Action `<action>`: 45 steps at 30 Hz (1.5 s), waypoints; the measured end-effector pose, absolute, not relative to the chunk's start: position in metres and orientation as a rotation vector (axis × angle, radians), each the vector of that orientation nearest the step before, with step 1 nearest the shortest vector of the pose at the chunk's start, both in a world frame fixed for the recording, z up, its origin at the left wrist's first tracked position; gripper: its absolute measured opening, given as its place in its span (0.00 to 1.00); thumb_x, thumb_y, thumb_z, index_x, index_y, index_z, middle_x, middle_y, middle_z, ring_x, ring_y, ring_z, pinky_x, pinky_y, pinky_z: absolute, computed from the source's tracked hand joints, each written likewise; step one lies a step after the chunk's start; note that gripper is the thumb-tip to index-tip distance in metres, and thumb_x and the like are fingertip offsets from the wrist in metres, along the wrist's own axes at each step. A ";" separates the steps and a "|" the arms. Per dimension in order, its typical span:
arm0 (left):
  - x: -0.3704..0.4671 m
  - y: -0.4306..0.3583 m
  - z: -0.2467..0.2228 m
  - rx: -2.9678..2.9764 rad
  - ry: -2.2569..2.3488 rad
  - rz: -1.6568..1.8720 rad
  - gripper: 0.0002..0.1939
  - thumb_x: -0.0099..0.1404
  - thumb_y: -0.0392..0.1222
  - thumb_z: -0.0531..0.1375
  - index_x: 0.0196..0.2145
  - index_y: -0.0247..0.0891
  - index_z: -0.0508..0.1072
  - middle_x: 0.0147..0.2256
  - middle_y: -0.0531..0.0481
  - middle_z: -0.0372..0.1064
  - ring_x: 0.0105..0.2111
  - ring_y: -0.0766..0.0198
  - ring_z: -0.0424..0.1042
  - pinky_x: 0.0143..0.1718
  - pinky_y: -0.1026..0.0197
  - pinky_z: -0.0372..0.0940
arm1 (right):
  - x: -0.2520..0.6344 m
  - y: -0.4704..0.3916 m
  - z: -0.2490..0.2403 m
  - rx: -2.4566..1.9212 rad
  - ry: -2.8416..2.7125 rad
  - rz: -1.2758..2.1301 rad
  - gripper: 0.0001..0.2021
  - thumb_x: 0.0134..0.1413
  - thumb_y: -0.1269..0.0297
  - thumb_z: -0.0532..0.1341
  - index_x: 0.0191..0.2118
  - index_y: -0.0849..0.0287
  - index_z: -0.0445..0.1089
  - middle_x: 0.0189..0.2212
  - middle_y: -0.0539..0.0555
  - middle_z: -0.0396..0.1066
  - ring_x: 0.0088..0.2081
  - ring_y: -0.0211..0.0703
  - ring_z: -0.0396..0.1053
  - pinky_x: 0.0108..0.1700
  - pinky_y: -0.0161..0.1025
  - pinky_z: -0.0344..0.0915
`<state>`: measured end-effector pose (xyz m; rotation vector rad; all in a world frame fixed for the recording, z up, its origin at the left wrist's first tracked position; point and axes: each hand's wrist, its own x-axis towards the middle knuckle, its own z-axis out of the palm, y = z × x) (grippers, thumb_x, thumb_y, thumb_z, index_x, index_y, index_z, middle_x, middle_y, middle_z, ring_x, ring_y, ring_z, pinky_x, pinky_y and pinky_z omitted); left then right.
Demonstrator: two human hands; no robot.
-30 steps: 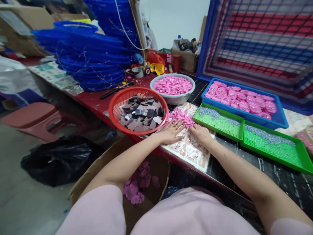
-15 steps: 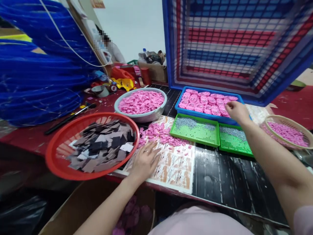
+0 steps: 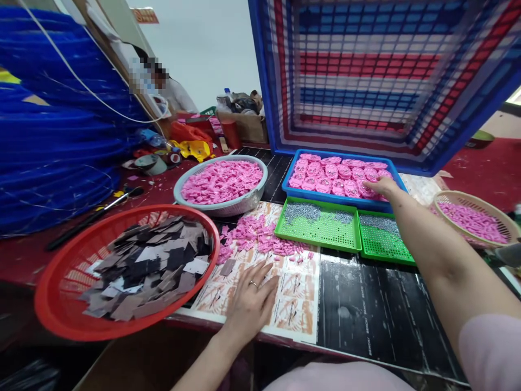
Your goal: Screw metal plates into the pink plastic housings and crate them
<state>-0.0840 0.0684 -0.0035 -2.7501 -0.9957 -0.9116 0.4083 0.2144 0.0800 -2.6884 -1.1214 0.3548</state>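
Observation:
My left hand (image 3: 253,297), with a ring on one finger, rests palm down and fingers spread on a brown-and-white patterned sheet (image 3: 299,304). Beyond its fingertips lies a heap of small pink plastic parts (image 3: 260,236), with a small grey-brown card (image 3: 227,267) on the sheet nearby. Over the right part of a blue tray (image 3: 340,198), my right hand (image 3: 386,187) has its fingers closed at one of the round pink plastic pieces (image 3: 330,171). Its lower fingers are partly hidden. Rows of these pieces, with face-like markings, fill the tray.
Two green trays (image 3: 317,228) hold small silvery parts. A red basket (image 3: 61,304) of dark cards stands left. A grey bowl (image 3: 260,184) and a beige basket (image 3: 504,212) hold pink parts. A large blue crate (image 3: 264,108) stands tilted behind. A person (image 3: 181,96) sits far back.
My right hand has come down and a little left onto the pink pieces in the blue tray. My left hand has slid back towards me, and the grey-brown card now shows. The view has shifted slightly.

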 end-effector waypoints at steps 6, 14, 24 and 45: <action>-0.087 0.069 -0.007 -2.786 -1.025 -0.871 0.12 0.66 0.33 0.55 0.45 0.37 0.73 0.52 0.41 0.68 0.56 0.47 0.64 0.54 0.41 0.65 | 0.410 0.214 0.079 -2.682 -1.110 0.455 0.20 0.61 0.54 0.58 0.53 0.61 0.65 0.50 0.58 0.66 0.48 0.45 0.68 0.50 0.48 0.69; -0.087 0.070 -0.012 -2.784 -1.062 -0.856 0.11 0.67 0.34 0.54 0.45 0.39 0.73 0.53 0.42 0.68 0.56 0.49 0.64 0.54 0.42 0.64 | 0.408 0.216 0.083 -2.712 -1.117 0.495 0.19 0.61 0.55 0.58 0.52 0.61 0.66 0.50 0.58 0.66 0.49 0.45 0.67 0.50 0.48 0.69; -0.086 0.071 -0.014 -2.792 -1.099 -0.856 0.12 0.68 0.36 0.54 0.46 0.40 0.73 0.52 0.43 0.69 0.56 0.50 0.64 0.54 0.42 0.66 | 0.402 0.208 0.089 -2.649 -1.081 0.491 0.18 0.61 0.55 0.58 0.52 0.61 0.66 0.49 0.58 0.67 0.48 0.44 0.68 0.50 0.48 0.69; -0.089 0.075 -0.016 -2.805 -1.101 -0.854 0.13 0.69 0.37 0.53 0.47 0.38 0.73 0.51 0.42 0.70 0.55 0.50 0.65 0.52 0.44 0.68 | 0.396 0.204 0.085 -2.297 -0.751 0.765 0.19 0.61 0.56 0.59 0.53 0.62 0.65 0.49 0.58 0.67 0.47 0.44 0.68 0.47 0.47 0.70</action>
